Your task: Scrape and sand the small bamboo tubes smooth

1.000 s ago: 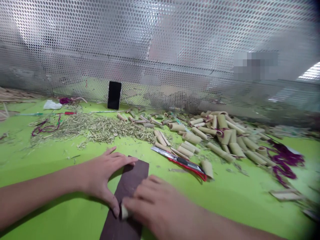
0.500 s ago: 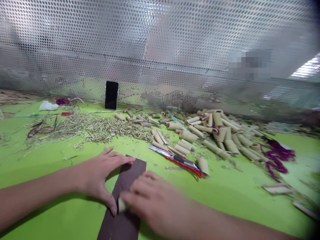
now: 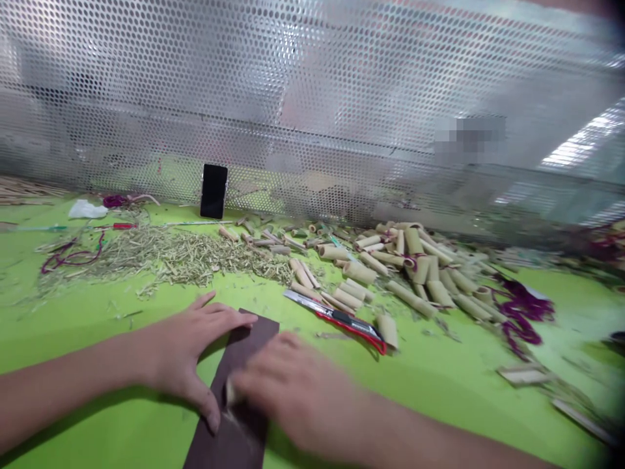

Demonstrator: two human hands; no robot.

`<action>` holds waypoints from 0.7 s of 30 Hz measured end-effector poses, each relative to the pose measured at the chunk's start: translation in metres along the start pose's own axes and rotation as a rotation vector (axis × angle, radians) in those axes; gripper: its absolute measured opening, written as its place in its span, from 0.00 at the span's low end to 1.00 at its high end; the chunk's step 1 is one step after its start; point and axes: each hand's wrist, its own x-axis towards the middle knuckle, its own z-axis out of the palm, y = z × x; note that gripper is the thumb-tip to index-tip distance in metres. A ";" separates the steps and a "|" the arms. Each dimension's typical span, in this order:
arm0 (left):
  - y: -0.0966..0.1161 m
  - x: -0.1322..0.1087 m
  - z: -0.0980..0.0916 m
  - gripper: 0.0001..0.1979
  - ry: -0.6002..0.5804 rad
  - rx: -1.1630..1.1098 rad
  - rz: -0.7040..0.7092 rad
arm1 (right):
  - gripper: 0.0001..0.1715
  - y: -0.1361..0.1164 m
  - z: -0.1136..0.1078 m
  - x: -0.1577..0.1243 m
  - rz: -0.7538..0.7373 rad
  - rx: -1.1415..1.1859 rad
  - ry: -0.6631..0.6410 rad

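A dark brown strip of sandpaper (image 3: pixel 229 436) lies on the green table in front of me. My left hand (image 3: pixel 183 355) is spread, with its thumb and a fingertip pressing on the strip's left side and far end. My right hand (image 3: pixel 303 391), blurred by motion, grips a short piece of bamboo tube (image 3: pixel 231 393) against the strip. Only the pale left end of that piece shows; my fingers hide the rest. A faint light smear of dust marks the strip near it. Beyond my right hand lies a red utility knife (image 3: pixel 336 319) with its blade out.
A heap of cut bamboo tubes (image 3: pixel 415 260) lies at the right, beside purple yarn (image 3: pixel 525 309). Bamboo shavings (image 3: pixel 195 254) cover the back middle. A phone (image 3: pixel 213 191) leans on the perforated metal screen (image 3: pixel 293 98). Crumpled white tissue (image 3: pixel 88 209) sits at the back left.
My right hand has shifted slightly on the strip with the bamboo piece, and a pale dust streak now shows there. My left hand stays in place on the strip. The view has turned slightly.
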 end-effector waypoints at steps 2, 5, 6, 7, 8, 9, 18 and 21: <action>0.000 0.001 0.000 0.60 0.009 0.007 0.007 | 0.12 -0.001 0.000 0.000 0.185 -0.032 0.036; 0.000 0.001 -0.001 0.59 -0.002 0.010 0.017 | 0.13 -0.004 0.001 0.001 0.076 0.032 -0.012; 0.000 0.002 -0.001 0.58 -0.003 0.013 0.017 | 0.14 -0.004 0.001 0.001 0.002 0.059 -0.027; -0.001 0.002 -0.001 0.59 -0.002 0.017 0.016 | 0.14 -0.004 0.002 0.001 -0.040 0.073 -0.024; -0.001 0.002 -0.001 0.59 -0.001 0.024 0.016 | 0.15 -0.003 0.001 0.002 -0.046 0.074 -0.007; -0.001 0.002 -0.001 0.59 0.002 0.030 0.015 | 0.15 -0.001 0.001 0.002 -0.031 0.073 0.015; 0.000 0.002 -0.002 0.58 -0.015 0.047 0.013 | 0.13 -0.005 -0.002 0.003 0.001 0.070 0.003; -0.002 0.001 -0.002 0.59 -0.019 0.051 0.013 | 0.12 -0.005 0.000 0.003 0.055 0.031 0.017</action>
